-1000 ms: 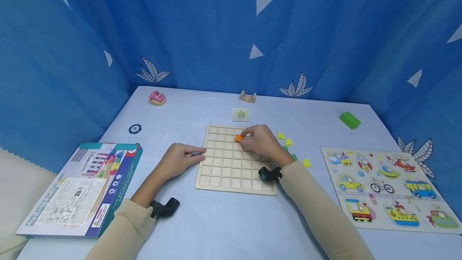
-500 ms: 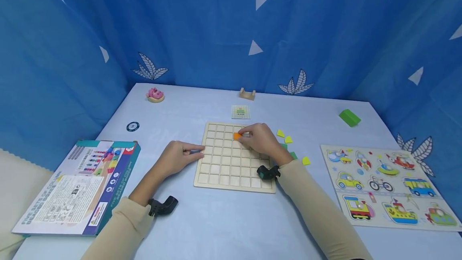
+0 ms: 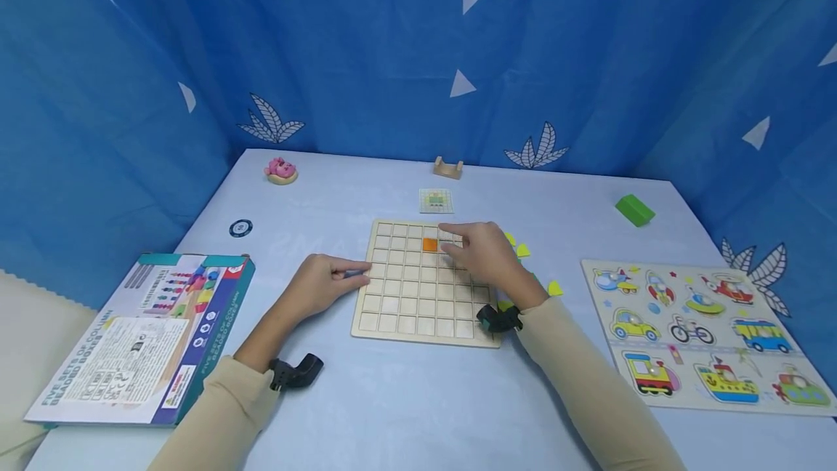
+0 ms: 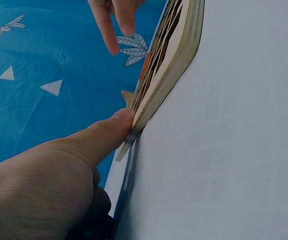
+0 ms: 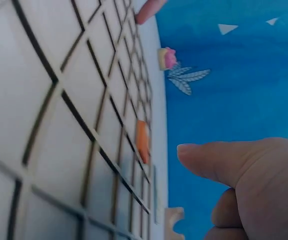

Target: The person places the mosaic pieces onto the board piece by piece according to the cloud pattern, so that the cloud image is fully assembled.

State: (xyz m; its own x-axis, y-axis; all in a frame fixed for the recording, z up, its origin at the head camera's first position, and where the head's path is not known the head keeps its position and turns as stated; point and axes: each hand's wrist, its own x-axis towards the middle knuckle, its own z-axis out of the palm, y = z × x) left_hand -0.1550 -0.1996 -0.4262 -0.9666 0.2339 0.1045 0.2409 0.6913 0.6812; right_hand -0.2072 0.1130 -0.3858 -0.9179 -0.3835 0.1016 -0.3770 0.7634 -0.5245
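Observation:
A wooden grid board (image 3: 409, 288) lies mid-table, and an orange square tile (image 3: 429, 244) sits in one of its upper cells. My right hand (image 3: 485, 251) hovers just right of the tile, thumb and index finger spread apart with nothing between them. In the right wrist view the orange tile (image 5: 142, 141) lies in the grid, apart from the thumb (image 5: 209, 157). My left hand (image 3: 315, 286) touches the board's left edge with extended thumb and index fingertips. The left wrist view shows that thumb (image 4: 101, 137) against the board's edge (image 4: 171, 70).
Several yellow pieces (image 3: 554, 288) lie right of the board, with green ones partly hidden by the right arm. A pattern card (image 3: 436, 200) and wooden holder (image 3: 447, 168) stand behind. A box (image 3: 144, 340) is left, a vehicle puzzle (image 3: 700, 340) and green block (image 3: 634, 210) right.
My right hand has let go of the orange tile, which now lies in a cell, and its fingers have spread and drawn slightly right. The left hand stays at the board's edge.

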